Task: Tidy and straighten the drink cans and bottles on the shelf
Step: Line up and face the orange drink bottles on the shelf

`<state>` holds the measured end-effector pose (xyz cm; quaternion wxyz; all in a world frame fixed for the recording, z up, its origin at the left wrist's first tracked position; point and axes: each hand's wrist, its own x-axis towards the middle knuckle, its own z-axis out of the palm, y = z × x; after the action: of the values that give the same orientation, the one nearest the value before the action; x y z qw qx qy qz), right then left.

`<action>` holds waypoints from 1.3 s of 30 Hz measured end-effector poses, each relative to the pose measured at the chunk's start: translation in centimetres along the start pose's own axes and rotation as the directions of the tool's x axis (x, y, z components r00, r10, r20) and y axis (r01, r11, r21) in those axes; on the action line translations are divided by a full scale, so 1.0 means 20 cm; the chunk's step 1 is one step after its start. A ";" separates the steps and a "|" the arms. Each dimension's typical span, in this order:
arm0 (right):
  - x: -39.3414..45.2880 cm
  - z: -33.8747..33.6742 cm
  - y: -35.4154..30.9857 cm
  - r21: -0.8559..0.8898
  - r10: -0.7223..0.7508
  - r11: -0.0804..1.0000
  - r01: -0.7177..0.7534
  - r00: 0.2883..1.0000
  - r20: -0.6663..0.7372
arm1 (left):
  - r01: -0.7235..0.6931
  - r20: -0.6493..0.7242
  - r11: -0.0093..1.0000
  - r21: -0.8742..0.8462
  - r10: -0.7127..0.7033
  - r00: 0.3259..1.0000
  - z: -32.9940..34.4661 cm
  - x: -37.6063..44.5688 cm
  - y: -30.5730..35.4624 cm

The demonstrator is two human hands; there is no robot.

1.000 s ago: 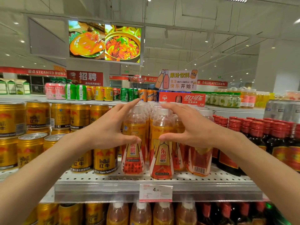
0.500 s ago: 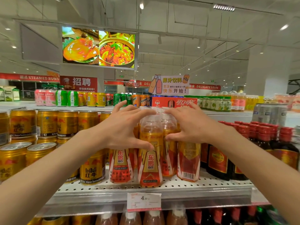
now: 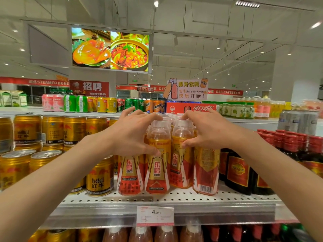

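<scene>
We cup our left hand (image 3: 132,133) and right hand (image 3: 208,131), fingers spread, around the orange 东鹏特饮 bottles (image 3: 158,163) | bottles stand front-centre on the shelf (image 3: 227,200) | gold RedBull 红牛 cans (image 3: 99,179) just left | price tag (image 3: 155,215) reads 4.20 | sign behind: DELICATESSEN

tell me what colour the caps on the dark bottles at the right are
Red caps, clearest in the head view.

One head-worn wide-angle view faces the shelf (image 3: 192,201) straight on from close range (arm's reach), ceiling filling the upper half.
</scene>
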<state>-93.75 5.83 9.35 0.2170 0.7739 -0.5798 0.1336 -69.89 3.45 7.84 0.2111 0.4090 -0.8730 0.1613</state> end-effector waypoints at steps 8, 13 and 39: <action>0.07 0.02 -0.03 -0.001 0.006 1.000 -0.006 0.999 -0.034 | 0.007 0.028 0.996 0.086 -0.010 1.000 0.00 0.03 -0.01; 0.10 0.00 0.01 -0.006 0.000 1.000 0.000 0.999 0.049 | -0.004 0.020 0.994 0.108 0.001 1.000 0.00 0.03 -0.01; 0.02 0.07 0.04 0.053 0.032 0.998 -0.024 0.985 -0.167 | -0.003 -0.080 0.997 0.083 0.009 0.997 0.06 -0.03 -0.02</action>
<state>-94.40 4.66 8.53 0.2435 0.7569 -0.5667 0.2159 -69.52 3.10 6.56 0.2282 0.4080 -0.8577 0.2142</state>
